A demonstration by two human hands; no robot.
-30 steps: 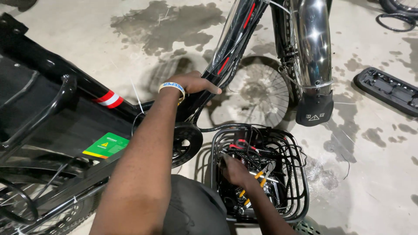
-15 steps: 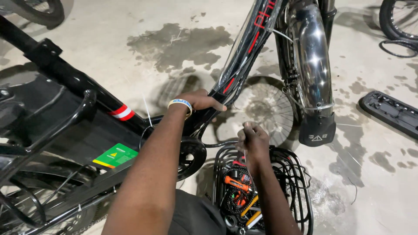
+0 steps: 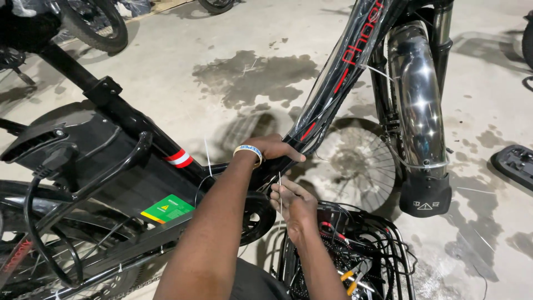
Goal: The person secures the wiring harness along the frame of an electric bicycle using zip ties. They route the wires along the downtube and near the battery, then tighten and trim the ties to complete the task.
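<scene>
Seen from above, a black bicycle frame (image 3: pixel 139 128) is laid across a stained concrete floor (image 3: pixel 183 50). The left hand (image 3: pixel 275 150) is closed around the plastic-wrapped down tube (image 3: pixel 338 83) at its lower end, near the crank. Just below it, the right hand (image 3: pixel 294 203) is pinched shut on a thin white cable tie (image 3: pixel 279 186), which is held upright and close against the tube. A wire basket (image 3: pixel 388 244) filled with black cables and orange-handled tools is seen right beside the right hand. A chrome mudguard (image 3: pixel 416 94) and a spoked wheel (image 3: pixel 355 166) are seen behind the tube.

The step in hand is judged to be the fitting of the tie around the tube. It is done well if the tube is kept steady by the left hand, the tie is threaded snugly, and nearby cables are not trapped
</scene>
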